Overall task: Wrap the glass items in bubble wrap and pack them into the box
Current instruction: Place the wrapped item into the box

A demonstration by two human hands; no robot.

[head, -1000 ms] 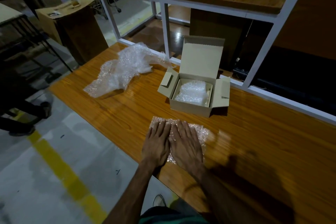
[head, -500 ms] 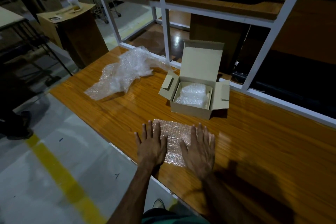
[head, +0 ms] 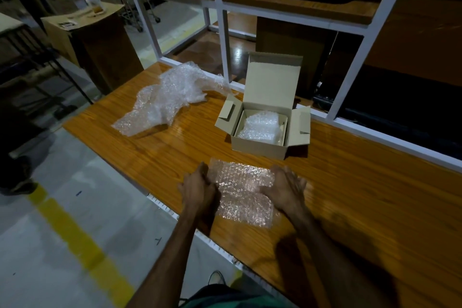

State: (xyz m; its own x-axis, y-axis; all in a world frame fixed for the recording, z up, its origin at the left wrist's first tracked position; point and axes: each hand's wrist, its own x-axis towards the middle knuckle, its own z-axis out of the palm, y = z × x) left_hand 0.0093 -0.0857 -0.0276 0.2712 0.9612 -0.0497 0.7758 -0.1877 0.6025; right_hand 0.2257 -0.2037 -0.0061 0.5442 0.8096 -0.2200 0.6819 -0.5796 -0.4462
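Head view: glossy wooden table (head: 362,207) fronts white shelving frame (head: 360,40), grey floor (head: 50,245).

Glossy wood-grain table (head: 350,195), matt cardboard box (head: 260,149), shiny plastic bubble wrap (head: 242,190).

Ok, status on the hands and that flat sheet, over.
Left hand and right hand open at either side edge of flat bubble wrap sheet. Box open, one wrapped bundle inside. Nothing blocking.
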